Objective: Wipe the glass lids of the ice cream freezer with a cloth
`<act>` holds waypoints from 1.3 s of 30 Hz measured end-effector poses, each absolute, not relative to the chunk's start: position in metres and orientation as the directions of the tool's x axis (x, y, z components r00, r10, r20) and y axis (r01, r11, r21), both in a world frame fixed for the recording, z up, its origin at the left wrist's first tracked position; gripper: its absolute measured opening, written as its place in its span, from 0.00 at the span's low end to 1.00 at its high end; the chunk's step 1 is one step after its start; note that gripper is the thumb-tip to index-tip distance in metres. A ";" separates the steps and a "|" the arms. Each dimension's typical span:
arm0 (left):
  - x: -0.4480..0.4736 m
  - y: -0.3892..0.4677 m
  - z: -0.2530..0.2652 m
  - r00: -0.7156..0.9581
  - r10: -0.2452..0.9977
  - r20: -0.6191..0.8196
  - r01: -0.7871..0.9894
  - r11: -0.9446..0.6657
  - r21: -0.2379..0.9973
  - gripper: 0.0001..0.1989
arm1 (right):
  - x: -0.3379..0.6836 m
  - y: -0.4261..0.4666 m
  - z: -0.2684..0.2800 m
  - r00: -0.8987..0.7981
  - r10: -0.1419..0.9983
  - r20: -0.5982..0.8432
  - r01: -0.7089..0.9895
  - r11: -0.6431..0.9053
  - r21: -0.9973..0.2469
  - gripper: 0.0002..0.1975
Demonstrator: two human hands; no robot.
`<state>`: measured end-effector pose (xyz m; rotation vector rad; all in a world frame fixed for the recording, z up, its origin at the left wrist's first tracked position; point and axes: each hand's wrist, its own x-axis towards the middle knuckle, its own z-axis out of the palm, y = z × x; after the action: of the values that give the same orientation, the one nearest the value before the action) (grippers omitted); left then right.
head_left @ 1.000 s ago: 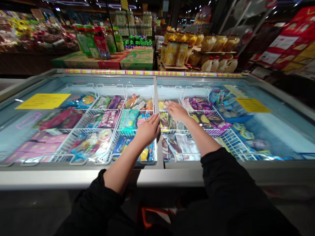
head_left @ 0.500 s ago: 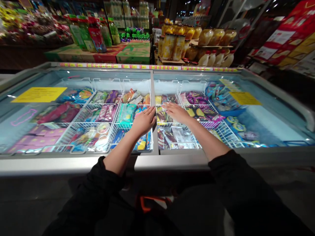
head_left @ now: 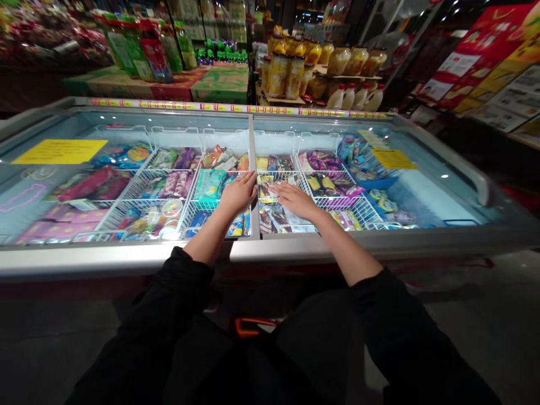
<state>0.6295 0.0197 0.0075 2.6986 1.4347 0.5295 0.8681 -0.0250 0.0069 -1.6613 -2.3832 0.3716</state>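
My left hand (head_left: pixel 239 194) lies flat with its fingers stretched out, on the glass lid of a chest freezer. Its fingertips touch or nearly touch the grey lid frame (head_left: pixel 252 140) at the middle. To the right of that frame, my right hand (head_left: pixel 295 201) is spread palm down over the other glass lid (head_left: pixel 278 125); whether it presses on the glass is hard to tell. Neither hand holds anything. Beneath the glass, wire baskets (head_left: pixel 126 194) hold packaged frozen treats, among them teal packs (head_left: pixel 210 184) by my left hand and yellow-brown packs (head_left: pixel 266 188) by my right.
Yellow notices (head_left: pixel 61 151) lie on the glass. The freezer's silver front edge (head_left: pixel 105 259) runs across in front of me. Behind it stand green bottles (head_left: pixel 139 53) on cartons and jars of yellow fruit (head_left: pixel 286 73). Red boxes (head_left: pixel 459 56) are stacked at the right.
My right hand has slid slightly toward me and right across the glass. My left hand stays by the middle frame. The whole view has shifted a little.
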 end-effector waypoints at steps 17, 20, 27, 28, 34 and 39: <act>0.630 -0.101 -0.005 0.510 0.792 0.336 0.769 -0.595 0.235 0.25 | 0.852 -0.111 0.016 -0.442 0.897 -0.004 0.822 0.404 -0.401 0.26; 0.630 -0.101 -0.004 0.499 0.802 0.327 0.770 -0.584 0.256 0.24 | 0.862 -0.136 0.020 -0.466 0.885 -0.011 0.815 0.425 -0.394 0.25; 0.632 -0.104 0.001 0.473 0.820 0.322 0.782 -0.559 0.275 0.23 | 0.856 -0.173 0.005 -0.144 0.955 0.261 0.961 0.197 -0.194 0.24; 0.632 -0.104 0.002 0.469 0.821 0.325 0.783 -0.557 0.277 0.23 | 0.845 -0.180 0.000 -0.142 0.939 0.313 0.963 0.205 -0.178 0.23; 0.631 -0.105 0.001 0.463 0.809 0.364 0.767 -0.571 0.293 0.21 | 0.793 -0.219 -0.029 -0.123 0.868 0.481 0.955 0.236 -0.181 0.27; 0.628 -0.113 0.002 0.485 0.771 0.412 0.745 -0.611 0.267 0.21 | 0.797 -0.229 -0.040 -0.209 0.825 0.525 0.943 0.312 -0.117 0.23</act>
<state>0.6281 -0.1131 0.0019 2.6618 1.3605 0.7800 0.7972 -0.2291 -0.0398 -1.5612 -2.0878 -0.3123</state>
